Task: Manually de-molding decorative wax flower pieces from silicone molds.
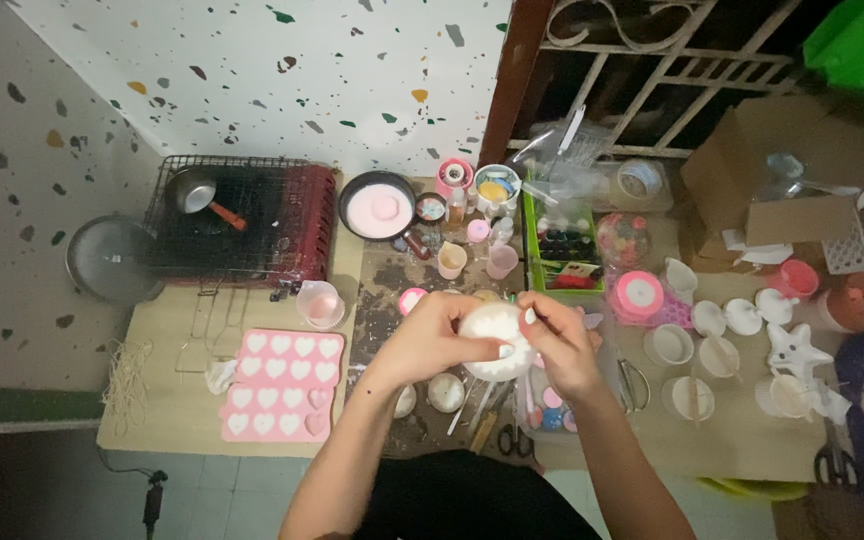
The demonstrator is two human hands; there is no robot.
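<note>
My left hand (430,335) cups a round white ball-shaped mould (492,338) from its left side, just above the low work board. My right hand (564,345) grips the same white ball from the right, and a thin white stick pokes up between its fingers at the ball's top. Below the hands lie small round cups (445,392), sticks and scissors (515,443). A pink heart-shaped silicone mould (280,385), filled with white hearts, lies to the left of my left forearm.
A wire-topped red stove (252,215) holding a small pan sits at the back left. A black pan of pink liquid (379,208), cups, a green tray of bottles (562,250), pink ribbon reel (638,293) and white star and round moulds (794,350) crowd the board.
</note>
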